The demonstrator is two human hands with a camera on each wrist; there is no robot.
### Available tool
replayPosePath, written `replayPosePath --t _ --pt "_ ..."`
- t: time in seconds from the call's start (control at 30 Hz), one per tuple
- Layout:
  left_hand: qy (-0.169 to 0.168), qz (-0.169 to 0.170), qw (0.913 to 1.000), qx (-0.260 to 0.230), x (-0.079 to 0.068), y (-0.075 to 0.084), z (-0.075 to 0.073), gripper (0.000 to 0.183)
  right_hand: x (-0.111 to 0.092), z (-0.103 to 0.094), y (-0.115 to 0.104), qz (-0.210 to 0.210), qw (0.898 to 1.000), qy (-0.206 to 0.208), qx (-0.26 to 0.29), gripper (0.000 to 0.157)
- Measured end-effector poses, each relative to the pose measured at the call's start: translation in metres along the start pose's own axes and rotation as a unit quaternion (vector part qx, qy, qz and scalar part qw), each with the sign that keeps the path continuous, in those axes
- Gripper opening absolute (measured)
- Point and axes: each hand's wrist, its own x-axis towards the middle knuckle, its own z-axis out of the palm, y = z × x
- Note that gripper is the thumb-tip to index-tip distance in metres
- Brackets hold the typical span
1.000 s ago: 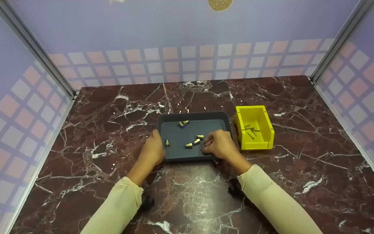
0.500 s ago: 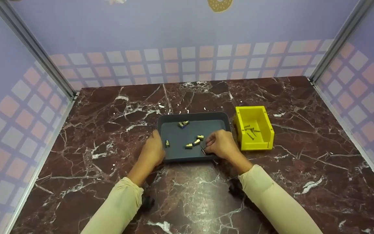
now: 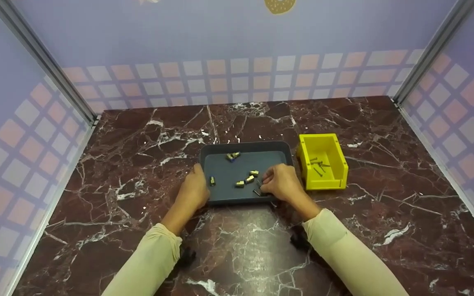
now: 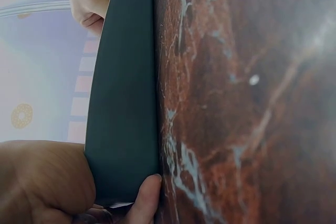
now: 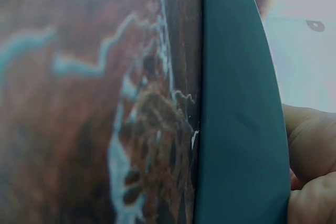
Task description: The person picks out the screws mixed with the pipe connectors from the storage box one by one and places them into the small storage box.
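A dark grey tray (image 3: 237,201) lies on the marble-patterned table. In the head view my left hand (image 3: 194,189) grips its left side; the left wrist view has a digit against the tray's outer wall. Over the tray's right front part is my right hand (image 3: 280,183), fingers curled down and pinching a thin dark screw at the fingertips, mostly hidden. Another dark screw (image 3: 256,192) lies on the tray floor just beside those fingers. Several short brass-coloured fittings (image 3: 240,184) are scattered in the tray, with a small cluster near the back wall. In the right wrist view the tray wall hides the fingertips.
Just right of the tray stands a yellow bin (image 3: 331,185), low at the front, with several dark screws (image 3: 318,170) inside. Patterned panels (image 3: 237,78) enclose the back and both sides of the table.
Beside my right fingertips the dark screw has shifted and now lies more in sight on the tray floor. My left hand, the tray and the yellow bin keep their places.
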Motion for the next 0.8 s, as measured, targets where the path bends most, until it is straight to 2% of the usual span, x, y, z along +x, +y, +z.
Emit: replayPosePath --t 0.23,0.4,0.6,0.8 --pt "0.006 0.000 1.0000 0.001 0.000 0.000 0.000 0.059 0.001 -0.003 0.002 0.000 1.000 0.001 0.026 0.018" --pt "0.001 -0.004 1.0000 0.006 0.001 0.001 0.000 0.061 0.002 -0.008 0.003 0.016 0.997 0.001 0.077 0.020" --pt "-0.006 -0.008 0.9999 0.005 0.002 0.001 -0.001 0.062 0.000 -0.025 0.002 0.024 0.988 0.005 0.153 0.022" --pt "-0.012 -0.009 0.9999 0.004 0.001 0.001 -0.001 0.067 -0.001 -0.052 0.006 0.018 0.975 0.017 0.220 0.025"
